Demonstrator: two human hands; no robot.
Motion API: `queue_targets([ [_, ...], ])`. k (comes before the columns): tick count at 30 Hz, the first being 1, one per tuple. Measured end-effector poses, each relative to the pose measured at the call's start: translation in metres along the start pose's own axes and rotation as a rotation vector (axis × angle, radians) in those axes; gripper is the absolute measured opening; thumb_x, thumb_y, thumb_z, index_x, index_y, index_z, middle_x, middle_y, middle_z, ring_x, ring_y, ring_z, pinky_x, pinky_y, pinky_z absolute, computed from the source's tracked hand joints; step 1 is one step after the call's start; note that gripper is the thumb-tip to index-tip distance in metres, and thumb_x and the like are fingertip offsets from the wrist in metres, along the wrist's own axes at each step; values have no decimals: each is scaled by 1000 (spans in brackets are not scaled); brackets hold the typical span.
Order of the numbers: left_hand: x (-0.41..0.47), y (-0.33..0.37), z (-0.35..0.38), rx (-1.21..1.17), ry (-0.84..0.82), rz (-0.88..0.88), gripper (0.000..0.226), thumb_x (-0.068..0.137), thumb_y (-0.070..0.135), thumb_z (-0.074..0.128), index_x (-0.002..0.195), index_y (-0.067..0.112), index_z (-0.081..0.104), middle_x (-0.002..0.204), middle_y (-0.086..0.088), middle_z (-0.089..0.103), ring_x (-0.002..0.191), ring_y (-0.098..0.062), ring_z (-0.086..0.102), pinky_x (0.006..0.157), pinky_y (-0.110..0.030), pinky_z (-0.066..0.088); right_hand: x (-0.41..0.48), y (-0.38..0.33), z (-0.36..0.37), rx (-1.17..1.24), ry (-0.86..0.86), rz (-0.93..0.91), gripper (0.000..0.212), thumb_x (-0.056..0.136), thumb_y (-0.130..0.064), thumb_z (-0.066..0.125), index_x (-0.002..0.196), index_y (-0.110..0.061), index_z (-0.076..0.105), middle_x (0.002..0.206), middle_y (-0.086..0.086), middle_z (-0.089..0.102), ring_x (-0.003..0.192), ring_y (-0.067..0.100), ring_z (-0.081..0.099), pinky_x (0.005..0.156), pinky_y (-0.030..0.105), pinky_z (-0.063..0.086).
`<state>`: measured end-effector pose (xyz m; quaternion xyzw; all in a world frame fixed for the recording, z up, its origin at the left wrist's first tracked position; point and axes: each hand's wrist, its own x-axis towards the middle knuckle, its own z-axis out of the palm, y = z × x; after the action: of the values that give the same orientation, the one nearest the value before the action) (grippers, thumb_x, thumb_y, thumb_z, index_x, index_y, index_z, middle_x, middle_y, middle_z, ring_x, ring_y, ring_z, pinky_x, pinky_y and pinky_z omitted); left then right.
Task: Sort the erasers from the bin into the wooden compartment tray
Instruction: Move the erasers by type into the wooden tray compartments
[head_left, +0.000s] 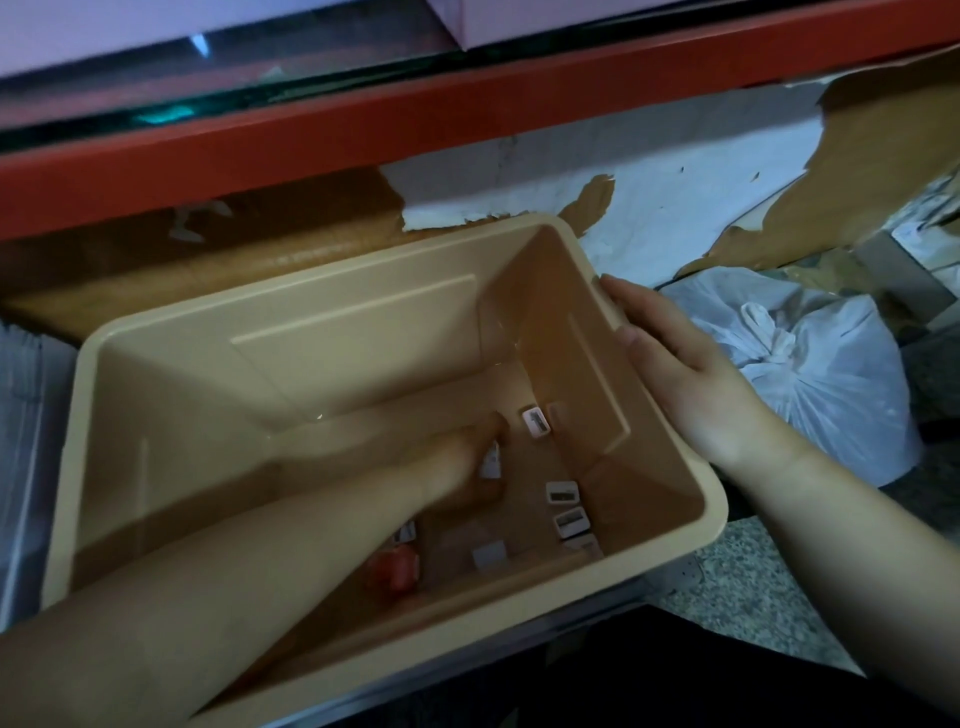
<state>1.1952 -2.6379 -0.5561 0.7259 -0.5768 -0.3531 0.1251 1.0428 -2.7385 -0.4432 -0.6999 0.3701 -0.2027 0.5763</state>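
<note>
Under the red shelf beam (363, 135), on the peeling board (675, 197) — picking from the bin (311, 280).
I see the left hand (462, 467) down at the bin's floor, fingers curled on a white eraser (491, 462); the right hand (685, 379) clasps the right rim, steadying it. More erasers (563, 491) lie along the floor's right edge. Next, I judge: lift out and find the wooden tray — out of view.

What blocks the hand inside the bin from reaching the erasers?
Nothing visible: the left hand is down among the erasers on the bin floor, one against its fingers. The wooden tray is out of view.
</note>
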Motion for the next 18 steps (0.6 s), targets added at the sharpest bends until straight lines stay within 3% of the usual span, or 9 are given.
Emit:
queue_targets([
  [2,2,5,3,54,-99,67,39,83,26,55,120,14,51,125,-4,52,116,-20,48,90,-20,30,0,1,0,1,-4,0,30,96,-12,36,114,-35,41,91,-25,51,72,-26,53,62,-4,39],
  [3,3,11,7,72,-130,104,38,85,24,59,121,13,52,128,-3,51,115,-16,47,87,-18,28,0,1,0,3,-4,0,30,96,-12,36,114,-35,42,91,-24,51,72,-25,53,62,-4,39],
  [6,9,33,23,57,-126,167,44,83,37,64,115,9,55,120,-5,57,98,-10,48,69,-14,25,1,2,0,7,-2,-6,30,96,-11,36,114,-35,42,91,-23,52,72,-26,52,63,-4,39],
  [11,18,34,31,151,-55,137,53,77,44,67,117,14,51,116,-4,57,105,-22,54,83,-29,40,1,4,0,-5,-8,-16,31,96,-11,36,113,-36,42,92,-25,51,74,-25,53,64,-4,39],
  [18,17,32,31,281,12,146,52,78,48,63,120,19,51,124,-1,52,109,-21,51,82,-28,38,2,4,-1,-23,-10,-25,30,95,-11,36,113,-36,42,94,-26,50,76,-25,52,66,-4,39],
])
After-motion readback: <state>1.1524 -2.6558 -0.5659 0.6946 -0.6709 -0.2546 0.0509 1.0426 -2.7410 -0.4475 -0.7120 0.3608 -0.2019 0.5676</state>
